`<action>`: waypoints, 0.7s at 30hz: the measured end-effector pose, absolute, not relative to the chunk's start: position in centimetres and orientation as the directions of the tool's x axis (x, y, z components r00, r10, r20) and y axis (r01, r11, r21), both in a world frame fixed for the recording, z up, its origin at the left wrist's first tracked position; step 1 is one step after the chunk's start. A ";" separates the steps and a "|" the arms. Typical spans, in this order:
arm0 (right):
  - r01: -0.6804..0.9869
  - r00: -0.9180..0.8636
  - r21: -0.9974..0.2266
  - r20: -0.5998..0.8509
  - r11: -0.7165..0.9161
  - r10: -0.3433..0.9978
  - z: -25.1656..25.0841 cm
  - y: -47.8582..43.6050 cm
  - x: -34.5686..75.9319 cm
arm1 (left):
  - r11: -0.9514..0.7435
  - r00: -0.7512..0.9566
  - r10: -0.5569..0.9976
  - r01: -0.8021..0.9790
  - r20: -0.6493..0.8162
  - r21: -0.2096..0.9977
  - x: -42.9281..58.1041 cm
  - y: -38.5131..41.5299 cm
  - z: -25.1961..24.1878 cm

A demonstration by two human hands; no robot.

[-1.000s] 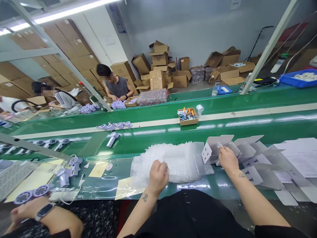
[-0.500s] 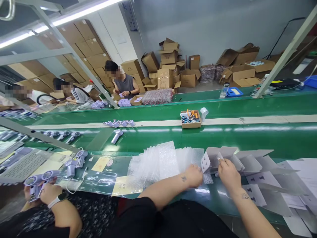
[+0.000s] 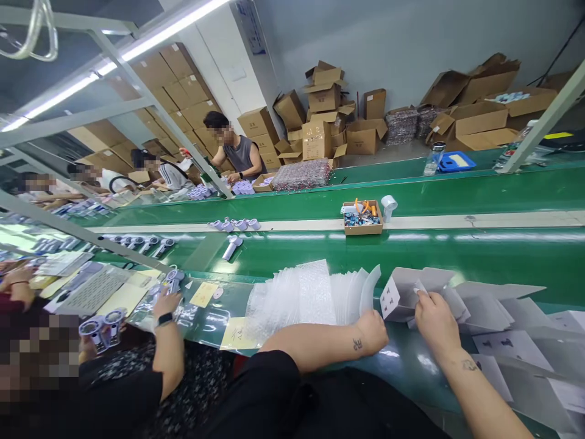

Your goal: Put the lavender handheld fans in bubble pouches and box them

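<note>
My left hand is closed at the right end of a fanned row of bubble wrap bags. Its fingers pinch the lower edge of the end bubble wrap bag, which bends upward. My right hand grips a small flap of an open white box, the leftmost of several. Small dark pictures are printed on that box's side. Both hands' fingertips are partly hidden.
Several more open white boxes overlap at the right. Beyond the green belt stand a small carton of parts and a white fan-like device. A co-worker at my left holds lilac devices.
My left hand has come to the end bubble wrap bag, which now curves up from the row. My right hand stays at the box flap. The view has shifted left, and the co-worker reaches forward.
</note>
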State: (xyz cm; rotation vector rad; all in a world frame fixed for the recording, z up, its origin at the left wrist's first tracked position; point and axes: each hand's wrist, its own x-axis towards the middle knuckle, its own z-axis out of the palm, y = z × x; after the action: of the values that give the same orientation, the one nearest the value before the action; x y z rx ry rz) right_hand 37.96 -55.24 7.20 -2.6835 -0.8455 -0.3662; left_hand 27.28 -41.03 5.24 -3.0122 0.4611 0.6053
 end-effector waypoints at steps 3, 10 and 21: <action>0.583 0.802 -0.224 0.309 -0.781 0.511 7.5 -54.5 37.7 | -0.980 0.867 -0.183 -0.201 -0.464 0.010 26.7 -40.7 6.2; 0.608 0.793 -0.282 0.256 -0.742 0.553 7.7 -53.6 37.5 | -0.967 0.862 -0.249 -0.247 -0.441 0.063 25.1 -40.3 8.2; 0.717 0.661 -0.574 0.380 -0.395 0.648 11.1 -55.9 31.9 | -0.885 0.915 0.393 0.404 -0.093 0.232 13.7 -31.6 12.3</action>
State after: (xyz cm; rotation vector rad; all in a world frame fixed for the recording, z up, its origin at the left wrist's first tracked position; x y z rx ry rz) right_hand 31.89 -55.87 11.10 -2.1421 -1.0511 -0.1217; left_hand 13.67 -31.58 12.33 -3.3160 -0.7010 0.0750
